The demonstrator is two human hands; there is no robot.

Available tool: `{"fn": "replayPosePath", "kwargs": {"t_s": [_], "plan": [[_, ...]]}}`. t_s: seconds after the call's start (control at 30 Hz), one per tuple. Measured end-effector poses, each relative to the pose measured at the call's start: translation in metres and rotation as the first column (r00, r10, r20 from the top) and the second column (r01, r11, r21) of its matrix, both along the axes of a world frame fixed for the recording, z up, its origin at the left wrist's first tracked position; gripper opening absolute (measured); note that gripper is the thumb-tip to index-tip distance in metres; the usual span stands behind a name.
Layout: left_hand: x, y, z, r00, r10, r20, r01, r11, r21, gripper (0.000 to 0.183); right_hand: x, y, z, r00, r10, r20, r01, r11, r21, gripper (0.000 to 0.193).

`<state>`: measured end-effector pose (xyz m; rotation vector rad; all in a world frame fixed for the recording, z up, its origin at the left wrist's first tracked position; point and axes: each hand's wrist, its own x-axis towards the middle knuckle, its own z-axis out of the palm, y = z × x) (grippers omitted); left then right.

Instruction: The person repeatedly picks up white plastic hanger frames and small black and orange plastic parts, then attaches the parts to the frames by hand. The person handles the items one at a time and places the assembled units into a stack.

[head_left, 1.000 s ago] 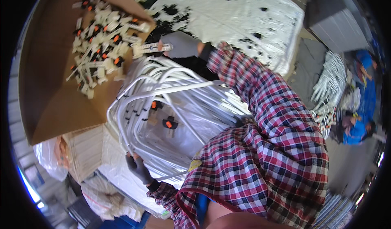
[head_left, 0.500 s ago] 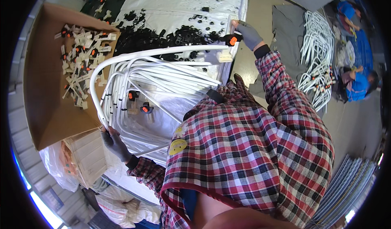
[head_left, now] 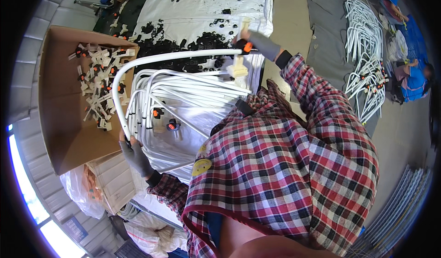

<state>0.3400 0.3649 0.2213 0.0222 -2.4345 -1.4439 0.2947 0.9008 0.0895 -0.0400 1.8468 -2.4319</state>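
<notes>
My left hand (head_left: 136,157), in a grey glove with bare fingertips, is closed round the lower part of a white bent tube (head_left: 120,90). From there the tube curves up and over to the right. At its far end my right hand (head_left: 262,46), gloved alike, grips a cream plastic clamp (head_left: 237,67) with a black and orange knob. The clamp sits at the tube's tip; whether the tube has entered it I cannot tell. Beneath the held tube lies a bundle of similar white tubes (head_left: 183,84). Two loose clamps (head_left: 173,126) rest among them.
On the left stands an open cardboard box (head_left: 64,120) with many cream clamps inside. Small black parts (head_left: 202,44) are heaped on the white sheet (head_left: 202,8) at the back. More white tubes (head_left: 365,37) lie on the floor at right, near two people in blue (head_left: 415,83).
My right hand has shifted left with the clamp, which now meets the tube's end. The whole view has turned slightly. My left hand keeps its hold on the tube.
</notes>
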Motion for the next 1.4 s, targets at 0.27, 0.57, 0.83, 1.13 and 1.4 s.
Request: {"fn": "replayPosePath", "kwargs": {"t_s": [0.27,0.57,0.83,1.13,1.4], "plan": [[-0.027,0.089,0.038,0.939,-0.343,-0.036,0.293,0.849,-0.439,0.067,-0.038,-0.09,0.216,0.963,0.18,-0.199,-0.112,0.944,0.31,0.035],[-0.062,0.225,0.05,0.724,-0.57,0.388,0.56,0.815,0.152,0.056,-0.154,-0.005,0.21,0.576,0.67,-0.468,-0.302,0.706,0.641,0.061],[-0.052,0.181,0.022,0.853,-0.435,0.287,0.366,0.892,0.264,0.049,-0.133,0.125,0.001,0.882,-0.389,-0.266,0.291,0.007,0.957,0.032],[-0.043,0.106,0.008,0.954,-0.205,0.22,0.139,0.949,0.282,0.034,-0.098,0.109,-0.083,0.911,-0.343,-0.228,0.347,0.339,0.875,0.014],[0.005,0.082,0.028,0.985,-0.023,0.172,-0.01,0.982,0.188,0.048,-0.11,0.081,-0.099,0.875,-0.481,-0.051,0.23,0.321,0.919,0.065]]}}
